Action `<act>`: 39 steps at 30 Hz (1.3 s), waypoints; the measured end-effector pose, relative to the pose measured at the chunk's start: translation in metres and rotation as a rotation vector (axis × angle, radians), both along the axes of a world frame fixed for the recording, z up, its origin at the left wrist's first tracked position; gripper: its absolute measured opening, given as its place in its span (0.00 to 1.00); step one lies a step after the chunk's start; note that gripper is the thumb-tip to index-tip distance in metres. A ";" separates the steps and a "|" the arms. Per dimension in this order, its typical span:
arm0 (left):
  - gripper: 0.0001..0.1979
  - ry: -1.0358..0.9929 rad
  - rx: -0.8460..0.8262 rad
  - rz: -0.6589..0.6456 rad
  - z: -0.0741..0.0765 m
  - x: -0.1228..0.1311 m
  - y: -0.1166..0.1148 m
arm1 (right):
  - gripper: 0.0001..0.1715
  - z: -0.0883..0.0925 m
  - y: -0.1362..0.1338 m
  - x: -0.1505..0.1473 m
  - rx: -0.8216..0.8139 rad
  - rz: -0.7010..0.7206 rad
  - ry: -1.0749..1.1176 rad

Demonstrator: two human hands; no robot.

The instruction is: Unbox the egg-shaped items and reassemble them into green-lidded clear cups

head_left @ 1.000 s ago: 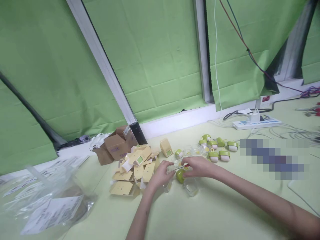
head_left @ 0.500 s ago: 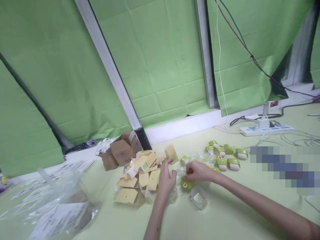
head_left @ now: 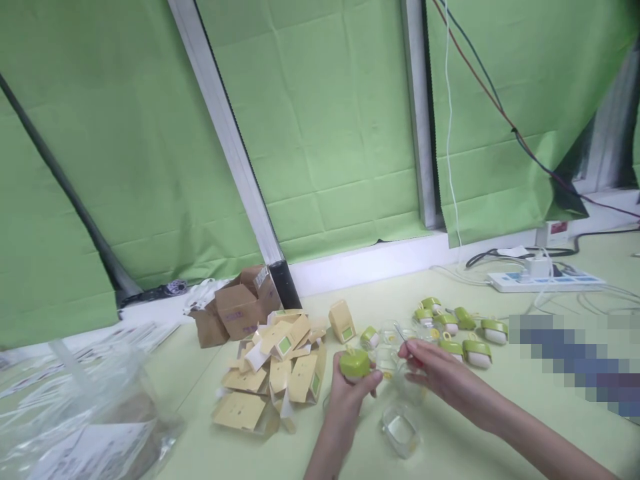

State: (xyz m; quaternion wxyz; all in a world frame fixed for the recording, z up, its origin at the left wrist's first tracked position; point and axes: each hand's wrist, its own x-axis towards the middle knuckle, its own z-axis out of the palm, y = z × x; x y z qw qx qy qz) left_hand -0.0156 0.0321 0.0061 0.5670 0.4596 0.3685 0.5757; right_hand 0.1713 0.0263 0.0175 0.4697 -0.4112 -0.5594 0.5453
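My left hand (head_left: 347,387) is closed around a green plastic lid-like piece (head_left: 354,363) with a small loop on top, held above the table. A thin metal-shafted tool (head_left: 401,332), with a bit of red showing in the palm, is gripped in my right hand (head_left: 435,367); its exact kind is unclear. The shaft points up and left, apart from the green piece. Below my hands lies a clear plastic case (head_left: 400,430). More clear cases (head_left: 387,360) stand between and behind the hands, partly hidden by my right fingers. A green-and-white unit (head_left: 370,337) sits just behind them.
Several green-topped white units (head_left: 477,353) stand at the right. On the left are piled cream cartons (head_left: 245,410), one upright carton (head_left: 342,321), a brown cardboard box (head_left: 243,307) and a clear plastic bag (head_left: 165,440). A power strip (head_left: 545,281) with cables lies at the back right.
My left hand, empty before, now holds the green piece, lifted off the table. My right hand has drawn back to the right, and its tool's shaft now shows. The view has shifted slightly.
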 end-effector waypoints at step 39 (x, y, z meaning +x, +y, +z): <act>0.10 -0.788 -0.538 -0.302 -0.015 0.010 -0.020 | 0.17 -0.050 -0.021 -0.009 0.866 0.130 -0.524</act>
